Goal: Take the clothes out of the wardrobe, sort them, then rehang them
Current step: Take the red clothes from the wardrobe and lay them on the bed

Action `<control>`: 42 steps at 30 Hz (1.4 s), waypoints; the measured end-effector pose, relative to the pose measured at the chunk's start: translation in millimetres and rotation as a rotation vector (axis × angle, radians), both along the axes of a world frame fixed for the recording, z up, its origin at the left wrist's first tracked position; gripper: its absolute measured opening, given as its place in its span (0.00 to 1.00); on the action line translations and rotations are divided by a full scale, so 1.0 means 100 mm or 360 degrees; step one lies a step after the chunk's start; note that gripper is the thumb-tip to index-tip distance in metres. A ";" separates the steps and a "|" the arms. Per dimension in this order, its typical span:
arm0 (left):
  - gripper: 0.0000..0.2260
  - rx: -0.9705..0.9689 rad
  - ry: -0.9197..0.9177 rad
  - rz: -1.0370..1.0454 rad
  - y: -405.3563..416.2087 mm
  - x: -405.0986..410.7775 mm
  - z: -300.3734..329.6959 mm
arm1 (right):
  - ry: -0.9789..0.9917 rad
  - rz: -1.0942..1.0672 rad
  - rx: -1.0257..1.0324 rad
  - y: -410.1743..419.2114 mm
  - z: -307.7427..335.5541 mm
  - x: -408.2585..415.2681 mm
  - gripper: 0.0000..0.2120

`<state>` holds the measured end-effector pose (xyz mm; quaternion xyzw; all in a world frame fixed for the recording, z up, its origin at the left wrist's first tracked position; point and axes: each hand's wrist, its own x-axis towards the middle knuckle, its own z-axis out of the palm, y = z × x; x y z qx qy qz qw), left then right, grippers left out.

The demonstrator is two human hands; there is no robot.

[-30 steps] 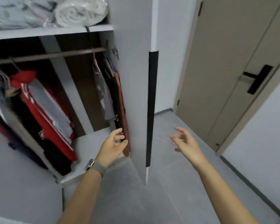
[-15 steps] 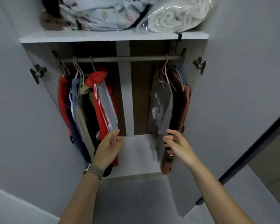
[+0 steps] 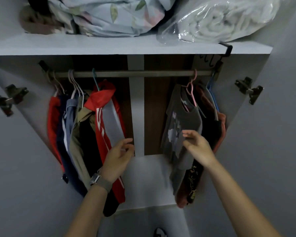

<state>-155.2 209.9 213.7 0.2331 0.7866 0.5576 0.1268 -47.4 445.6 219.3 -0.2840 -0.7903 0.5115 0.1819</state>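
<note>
Two clusters of clothes hang on the rail (image 3: 135, 73) of the open wardrobe (image 3: 130, 47), none taken out yet: a packed bunch at the left end fronted by a red striped jacket (image 3: 106, 120), and a smaller bunch at the right fronted by a grey printed T-shirt (image 3: 181, 127). Above them, the shelf carries loose floral bedding (image 3: 109, 14) and a bagged white blanket (image 3: 220, 19) that bulges past the edge; a hard tug on the rail could, I'd guess, bring that bag sliding down. The left bunch is crowded, so pulling one hanger may drag its neighbours off. The T-shirt sits skewed on its pink hanger (image 3: 190, 93) and looks ready to slip to the floor if lifted by the cloth. The left hand (image 3: 117, 156), fingers loosely spread, holds nothing beside the jacket; the right hand (image 3: 197, 146), open too, reaches at the T-shirt without gripping. Yellowish marks run down a dark garment (image 3: 193, 182) below, unreadable; the T-shirt's pale print is no legible word.
</note>
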 end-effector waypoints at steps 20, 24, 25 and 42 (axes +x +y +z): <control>0.27 -0.0454 0.0611 0.1039 0.11 -1.88 -0.07 | 0.0063 -0.0077 -0.0383 0.80 -0.13 -2.07 0.13; 0.31 -0.0463 0.0499 0.0871 0.10 -2.03 -0.12 | -0.0040 0.0263 -0.0352 0.33 -0.12 -2.26 0.08; 0.33 -0.0465 0.0478 0.0839 0.11 -2.06 -0.13 | -0.0064 0.0296 -0.0325 0.26 -0.12 -2.31 0.07; 0.17 -0.0783 0.0494 0.0176 0.91 -1.74 -0.15 | -0.0042 0.0183 -0.0243 0.14 -0.16 -2.15 0.15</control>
